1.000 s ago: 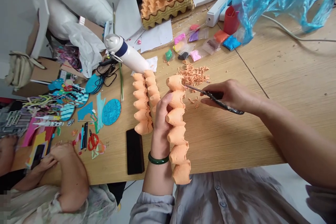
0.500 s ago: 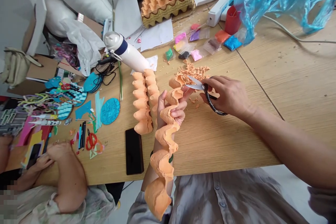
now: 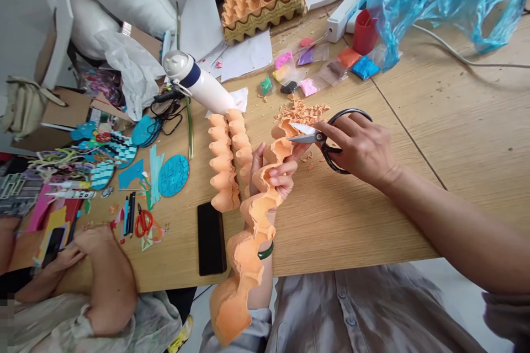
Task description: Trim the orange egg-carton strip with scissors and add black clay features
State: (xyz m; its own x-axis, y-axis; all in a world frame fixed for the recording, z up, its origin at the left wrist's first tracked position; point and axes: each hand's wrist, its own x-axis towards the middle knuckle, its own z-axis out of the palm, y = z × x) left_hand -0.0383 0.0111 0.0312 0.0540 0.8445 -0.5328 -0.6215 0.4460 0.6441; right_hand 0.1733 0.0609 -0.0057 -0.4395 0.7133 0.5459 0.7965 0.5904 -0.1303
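My left hand point(image 3: 280, 177) is closed around a long orange strip of egg carton point(image 3: 249, 234), whose near end hangs toward my lap. In my right hand point(image 3: 359, 146) is a pair of black-handled scissors point(image 3: 317, 137). The blades are spread at the far end of the strip, by the rim of a cup. A heap of orange carton scraps point(image 3: 304, 110) lies just beyond the blades. Two more egg-carton strips point(image 3: 223, 162) rest on the table, left of my left hand.
A black phone point(image 3: 211, 238) lies near the table's front edge. Behind the strips is a white bottle point(image 3: 199, 84). Stacked egg trays point(image 3: 263, 3) and small bags of coloured clay point(image 3: 306, 86) are farther back. A co-worker's folded arms point(image 3: 101, 265) rest at the left.
The near end of the held strip has swung left and its open side has turned up more. My right hand has rotated the scissors, and their handles are farther apart.
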